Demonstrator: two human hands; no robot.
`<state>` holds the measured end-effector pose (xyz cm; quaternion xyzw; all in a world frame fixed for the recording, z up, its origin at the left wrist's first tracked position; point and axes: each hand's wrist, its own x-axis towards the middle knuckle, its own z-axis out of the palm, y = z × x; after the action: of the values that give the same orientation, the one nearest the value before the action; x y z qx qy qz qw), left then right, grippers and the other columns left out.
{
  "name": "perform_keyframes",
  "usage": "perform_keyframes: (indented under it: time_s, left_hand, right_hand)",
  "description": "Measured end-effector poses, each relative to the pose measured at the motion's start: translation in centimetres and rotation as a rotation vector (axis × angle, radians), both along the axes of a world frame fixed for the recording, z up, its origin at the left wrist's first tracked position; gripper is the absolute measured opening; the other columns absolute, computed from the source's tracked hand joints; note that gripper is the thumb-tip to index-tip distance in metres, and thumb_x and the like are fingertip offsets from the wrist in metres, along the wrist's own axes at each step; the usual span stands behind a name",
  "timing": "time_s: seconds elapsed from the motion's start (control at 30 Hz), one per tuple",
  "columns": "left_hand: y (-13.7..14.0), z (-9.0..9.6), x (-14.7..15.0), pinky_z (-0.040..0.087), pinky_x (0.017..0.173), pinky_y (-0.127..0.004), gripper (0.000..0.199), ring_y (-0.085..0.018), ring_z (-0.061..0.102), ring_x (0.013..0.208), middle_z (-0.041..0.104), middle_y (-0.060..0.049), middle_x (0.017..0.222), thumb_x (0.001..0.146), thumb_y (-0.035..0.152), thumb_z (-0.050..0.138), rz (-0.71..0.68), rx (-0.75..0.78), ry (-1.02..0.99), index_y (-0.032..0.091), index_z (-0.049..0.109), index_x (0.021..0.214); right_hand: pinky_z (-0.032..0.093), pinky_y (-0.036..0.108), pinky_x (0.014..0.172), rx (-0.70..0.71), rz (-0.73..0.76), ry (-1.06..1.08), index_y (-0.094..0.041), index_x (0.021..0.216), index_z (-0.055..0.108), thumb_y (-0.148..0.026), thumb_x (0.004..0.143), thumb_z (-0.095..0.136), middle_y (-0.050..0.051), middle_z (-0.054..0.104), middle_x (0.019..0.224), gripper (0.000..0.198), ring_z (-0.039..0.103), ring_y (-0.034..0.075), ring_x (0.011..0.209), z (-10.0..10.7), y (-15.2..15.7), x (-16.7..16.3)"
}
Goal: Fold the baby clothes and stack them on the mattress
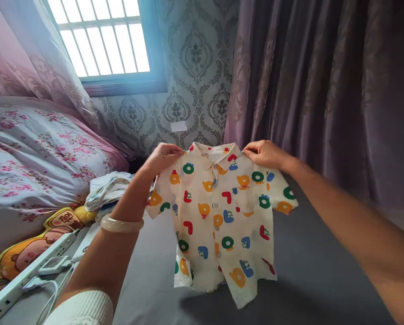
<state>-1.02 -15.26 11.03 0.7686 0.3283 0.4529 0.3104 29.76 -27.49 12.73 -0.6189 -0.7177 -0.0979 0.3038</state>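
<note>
White cloth with red, green, blue and yellow shapes makes a little shirt (204,230), and I see it hanging right between the person's two hands. The left hand (164,155) pinches one shoulder beside the collar (231,154), and the right hand (264,153) pinches the other shoulder. Each hand is squeezed small, holding just a bit of cloth, and neither looks nearer to the shirt than the other. The shirt's long way runs down from the hands, collar at the top and hem at the bottom. Its button side faces the person, and one front corner dips lower than the rest. Under it is a grey surface (317,262) with a dark shadow; I can't tell if the hem touches. Some bunched cloth (107,189) lies to the left of the left arm.
</note>
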Motion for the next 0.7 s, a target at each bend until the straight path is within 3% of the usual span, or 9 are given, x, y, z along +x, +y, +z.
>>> perform_keyframes:
  time_s: [0.17,0.27,0.47,0.7]
  left_hand:
    - [5.0,-7.0,2.5,0.044,0.059,-0.023,0.025,-0.015,0.057,0.063,0.068,-0.003,0.070,0.073,0.035,0.058,0.090,0.143,0.241,0.017,0.074,0.081]
    - [6.5,-10.0,3.4,0.045,0.070,-0.024,0.027,-0.016,0.060,0.074,0.070,-0.005,0.078,0.079,0.030,0.054,0.169,0.198,0.384,0.017,0.074,0.091]
    - [7.5,-13.8,4.4,0.044,0.074,-0.024,0.029,-0.017,0.059,0.082,0.063,-0.007,0.089,0.086,0.029,0.049,0.284,0.250,0.533,0.019,0.072,0.101]
    - [8.4,-16.7,5.6,0.042,0.069,-0.023,0.029,-0.016,0.058,0.083,0.056,-0.005,0.093,0.089,0.030,0.045,0.331,0.193,0.558,0.023,0.070,0.102]
  right_hand:
    - [0.041,0.027,0.064,-0.120,-0.144,-0.108,-0.024,0.092,0.072,-0.034,0.086,0.047,0.004,0.072,0.085,0.027,0.062,0.019,0.073,-6.4,3.3,1.2]
    - [0.041,0.026,0.069,-0.151,-0.186,-0.183,-0.023,0.098,0.068,-0.031,0.091,0.040,0.004,0.070,0.097,0.030,0.063,0.019,0.086,-9.4,4.3,1.1]
    - [0.039,0.025,0.069,-0.173,-0.234,-0.263,-0.024,0.102,0.063,-0.032,0.096,0.034,0.004,0.067,0.103,0.031,0.061,0.018,0.091,-13.3,6.0,1.2]
    - [0.037,0.026,0.068,-0.235,-0.271,-0.311,-0.024,0.101,0.063,-0.033,0.097,0.033,0.003,0.065,0.103,0.032,0.061,0.018,0.091,-15.7,8.0,1.8]
